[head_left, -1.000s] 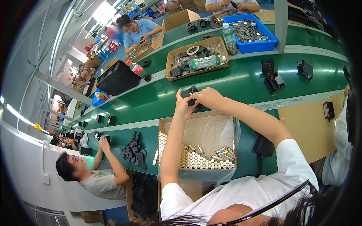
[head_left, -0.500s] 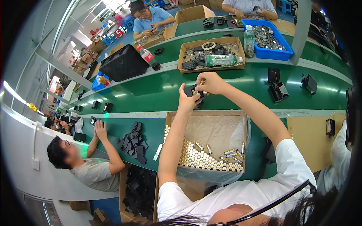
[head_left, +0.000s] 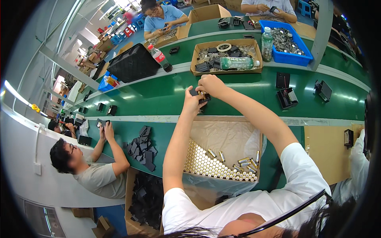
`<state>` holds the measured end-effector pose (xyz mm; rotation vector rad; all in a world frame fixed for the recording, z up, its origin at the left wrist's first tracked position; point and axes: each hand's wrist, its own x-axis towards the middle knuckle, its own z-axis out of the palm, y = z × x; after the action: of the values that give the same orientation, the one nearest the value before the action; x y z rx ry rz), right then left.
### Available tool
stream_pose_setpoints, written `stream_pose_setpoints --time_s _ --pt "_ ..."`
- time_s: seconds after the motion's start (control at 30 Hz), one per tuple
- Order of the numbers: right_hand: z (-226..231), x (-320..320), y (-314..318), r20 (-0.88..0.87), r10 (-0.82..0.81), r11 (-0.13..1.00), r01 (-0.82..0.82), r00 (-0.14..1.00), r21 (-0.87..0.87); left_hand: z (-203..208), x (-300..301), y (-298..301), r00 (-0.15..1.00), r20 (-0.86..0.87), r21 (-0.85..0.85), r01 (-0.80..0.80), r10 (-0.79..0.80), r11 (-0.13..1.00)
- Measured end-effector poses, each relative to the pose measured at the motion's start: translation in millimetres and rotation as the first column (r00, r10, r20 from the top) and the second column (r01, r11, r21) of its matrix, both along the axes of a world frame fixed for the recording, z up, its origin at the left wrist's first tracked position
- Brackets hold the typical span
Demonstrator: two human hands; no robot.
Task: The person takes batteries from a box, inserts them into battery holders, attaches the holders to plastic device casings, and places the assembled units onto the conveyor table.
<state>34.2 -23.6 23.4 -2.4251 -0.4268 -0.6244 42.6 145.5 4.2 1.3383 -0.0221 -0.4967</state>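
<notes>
Over the green conveyor, my left hand (head_left: 192,102) grips a small black battery case (head_left: 194,92), its thumb raised along the near side. My right hand (head_left: 212,85) is bent over the case's top, fingers closed on batteries (head_left: 204,95) at its opening. Gold and silver ends show beneath those fingers; how many are seated cannot be made out. Below my forearms stands a cardboard box (head_left: 260,154), lined with brown paper and plastic. Many batteries (head_left: 210,164) stand on end in it, packed along the left and near side. Several loose batteries (head_left: 245,162) lie on top at the right.
Beyond the conveyor sit a carton of small parts (head_left: 194,65), a blue tray (head_left: 291,60), bottles and a black bin (head_left: 135,65). Open black cases (head_left: 287,98) rest on the belt at right. Black flat pieces (head_left: 141,148) lie left; a co-worker (head_left: 97,174) sits beyond them.
My right hand has come down and left, closer over the case; the batteries seen in its fingers are now mostly covered. At left, the co-worker's hands have lowered onto a black case.
</notes>
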Motion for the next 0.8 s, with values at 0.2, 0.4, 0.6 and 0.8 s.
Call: stream_pose_setpoints --time_s 0.2,0.4,0.6,0.8 --pt "-9.1 -3.2 20.9 -0.131 -0.084 0.984 0.062 0.988 -0.169 7.6 18.4 14.5 0.997 0.078 0.129 -0.024 0.014 0.991" --pt "-0.5 -47.0 33.6 -0.135 -0.041 0.997 0.033 0.990 -0.063 12.8 45.2 22.1 0.975 0.186 0.192 -0.155 0.119 0.969" --pt "8.7 -176.4 45.5 -0.737 0.131 0.906 -0.382 0.663 -0.182 8.8 51.5 52.7 0.862 0.469 0.819 -0.342 -0.193 0.461" --pt "-17.8 -209.1 47.8 -0.868 0.131 0.925 -0.375 0.480 -0.068 26.4 39.4 26.4 0.856 0.377 0.918 -0.395 -0.354 0.021"
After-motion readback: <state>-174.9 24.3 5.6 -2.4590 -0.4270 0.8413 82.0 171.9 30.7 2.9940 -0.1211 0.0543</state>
